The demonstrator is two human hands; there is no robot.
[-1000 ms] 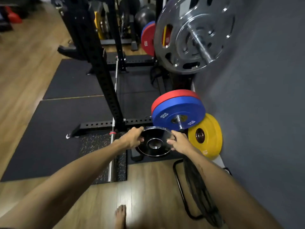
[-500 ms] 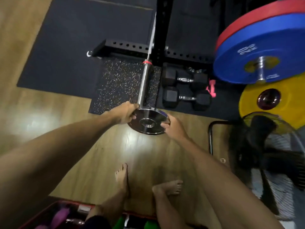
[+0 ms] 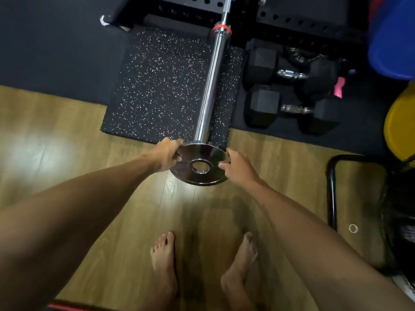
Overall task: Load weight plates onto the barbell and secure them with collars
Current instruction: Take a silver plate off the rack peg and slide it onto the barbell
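Both arms reach out straight and low in front of the person, who stands barefoot on the wood floor [image 3: 89, 135]. The left hand [image 3: 167, 154] grips the left rim of a small chrome plate [image 3: 199, 164], fingers curled tight together over the far edge and the thumb underneath on the near face. The right hand [image 3: 238, 166] takes the right rim more lightly: the fingertips are bunched and pinch the edge, wrist bent a little inward. Between the two hands the plate is tilted, its face turned up toward the person, its centre hole open and in line with the end of the bar [image 3: 210, 86].

The bar's chrome sleeve runs away from the plate over a speckled mat [image 3: 161, 86] to a red-ringed shoulder near the black rack [image 3: 179, 10]. The sleeve's tip sits right behind the plate's upper edge (whether it has entered the hole I cannot tell; a bit of shiny metal shows through the hole). The rest of the sleeve is bare.

To the right, two black hex dumbbells [image 3: 289, 95] lie side by side on a dark mat, a pink item beside them. A blue plate [image 3: 393, 41] and a yellow plate [image 3: 399, 122] show at the right edge, well apart from the hands.
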